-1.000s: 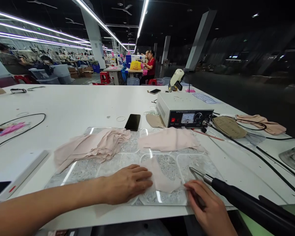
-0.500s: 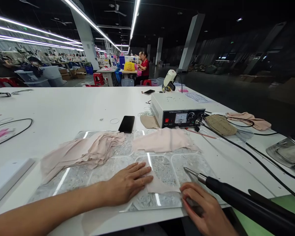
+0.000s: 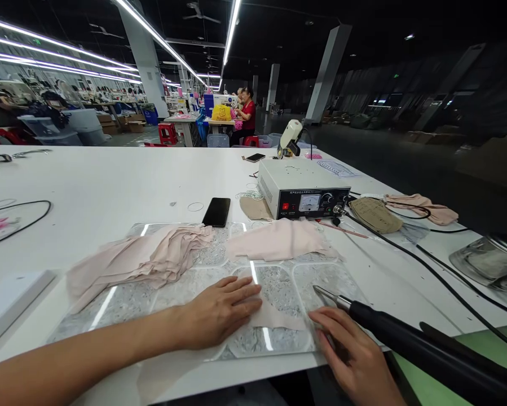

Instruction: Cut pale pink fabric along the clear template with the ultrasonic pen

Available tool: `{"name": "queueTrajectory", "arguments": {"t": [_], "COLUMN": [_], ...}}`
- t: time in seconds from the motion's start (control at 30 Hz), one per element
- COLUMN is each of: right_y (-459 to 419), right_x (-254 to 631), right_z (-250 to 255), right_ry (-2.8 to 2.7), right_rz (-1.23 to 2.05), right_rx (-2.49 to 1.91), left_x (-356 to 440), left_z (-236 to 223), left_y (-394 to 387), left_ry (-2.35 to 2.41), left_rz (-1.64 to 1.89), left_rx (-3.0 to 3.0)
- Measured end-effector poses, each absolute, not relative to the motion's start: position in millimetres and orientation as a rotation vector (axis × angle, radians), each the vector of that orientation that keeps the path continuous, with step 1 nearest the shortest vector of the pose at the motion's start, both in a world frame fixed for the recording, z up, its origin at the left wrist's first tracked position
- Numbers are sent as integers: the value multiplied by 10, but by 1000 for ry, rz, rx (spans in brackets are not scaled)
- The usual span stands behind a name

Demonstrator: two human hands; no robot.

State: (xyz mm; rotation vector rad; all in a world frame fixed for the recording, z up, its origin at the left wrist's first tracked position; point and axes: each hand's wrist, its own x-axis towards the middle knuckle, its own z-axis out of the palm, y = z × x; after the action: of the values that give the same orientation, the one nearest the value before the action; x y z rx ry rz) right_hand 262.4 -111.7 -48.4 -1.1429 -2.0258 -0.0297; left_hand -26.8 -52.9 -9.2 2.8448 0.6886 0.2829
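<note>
My left hand [image 3: 219, 311] lies flat, fingers stretched out, on a small pale pink fabric piece [image 3: 276, 319] that rests on a glossy marble-patterned tile [image 3: 287, 282]. My right hand [image 3: 355, 358] is at the tile's near right edge, fingers spread, its fingertips touching the fabric's right end. A black handheld tool with a metal tip [image 3: 388, 330] lies across the tile's right corner beside that hand; the hand does not grip it. A stack of pink fabric pieces [image 3: 139, 259] sits on the tile's left, another stack [image 3: 278, 239] at its far side.
A white control box with a dial [image 3: 304, 194] stands behind the tile, cables running right. A black phone [image 3: 216, 212] lies left of it. Tan and pink cloth pieces [image 3: 378, 214] sit at the right. A black cable [image 3: 20, 223] loops at the left. A person in red [image 3: 248, 115] sits far back.
The view has shifted slightly left. Both hands stay on the small fabric piece; the right hand has slid a little along its right end.
</note>
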Motion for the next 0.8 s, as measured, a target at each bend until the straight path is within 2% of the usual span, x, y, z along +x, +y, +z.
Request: {"name": "queueTrajectory", "arguments": {"t": [0.3, 0.6, 0.8], "right_y": [-1290, -1446, -1600], "right_x": [2563, 2649, 2695], "right_z": [-733, -858, -978], "right_ry": [-1971, -1799, -1296], "right_rz": [-117, -49, 165], "right_rx": [-1178, -1261, -1434], "left_x": [49, 76, 83], "left_z": [-113, -191, -200], "left_y": [-400, -301, -306], "left_ry": [222, 176, 256], "left_rz": [278, 272, 139], "left_rx": [2708, 2610, 2544]}}
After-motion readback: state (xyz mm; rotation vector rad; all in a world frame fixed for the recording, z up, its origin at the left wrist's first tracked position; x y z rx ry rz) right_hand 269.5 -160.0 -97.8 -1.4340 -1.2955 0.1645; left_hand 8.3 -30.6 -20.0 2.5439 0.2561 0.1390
